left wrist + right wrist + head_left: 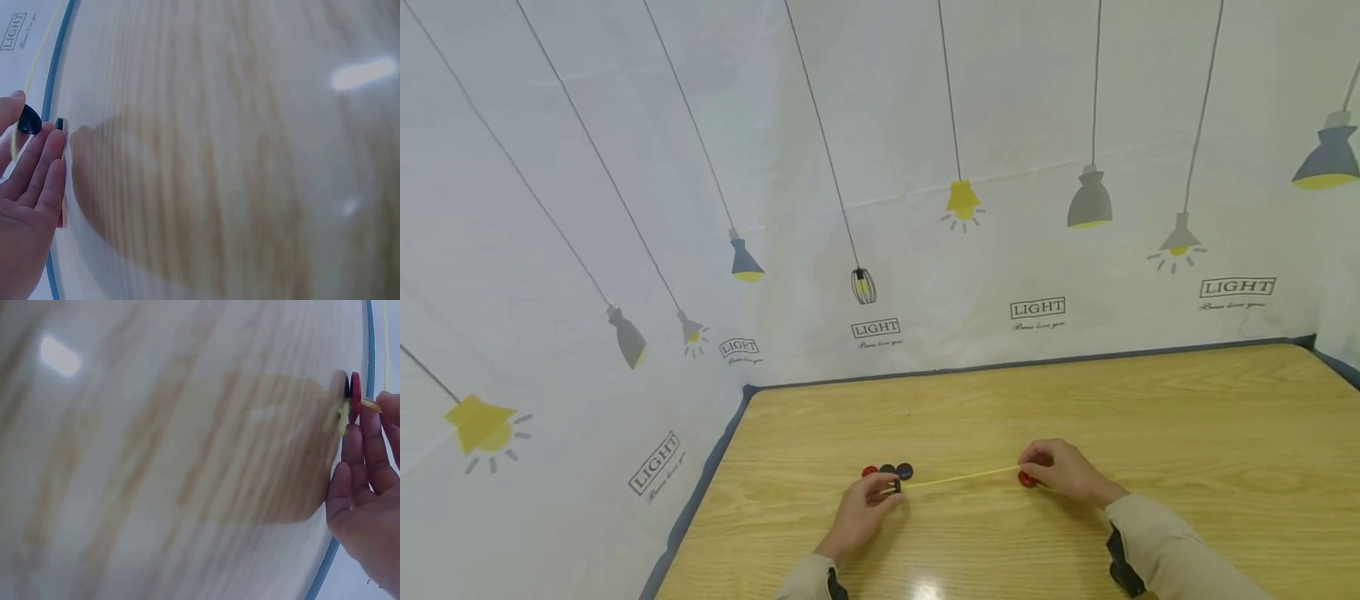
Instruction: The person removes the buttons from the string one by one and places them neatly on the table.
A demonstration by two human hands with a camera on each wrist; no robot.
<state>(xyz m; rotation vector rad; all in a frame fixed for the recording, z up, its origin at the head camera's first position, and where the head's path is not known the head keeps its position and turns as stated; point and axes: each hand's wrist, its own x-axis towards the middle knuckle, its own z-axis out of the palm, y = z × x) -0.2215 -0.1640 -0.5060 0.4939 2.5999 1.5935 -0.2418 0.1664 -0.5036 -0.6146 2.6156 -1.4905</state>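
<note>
A yellow string [962, 478] is drawn nearly straight between the two hands, just above the table. At its left part, my left hand [857, 512] pinches a black button [29, 122] between thumb and fingertips, with the string running beside the fingers. My right hand [1067, 473] pinches the string between thumb and index finger. Right at those fingertips a red button [355, 397] stands on edge on the string, a dark button partly hidden behind it. A loose tail of string hangs below it in the right wrist view.
Just beyond the left hand, a red button [869, 472] and two black buttons [905, 472] lie on the wooden table [1150, 417]. A white cloth wall [910, 250] printed with lamps borders the table at the back and left.
</note>
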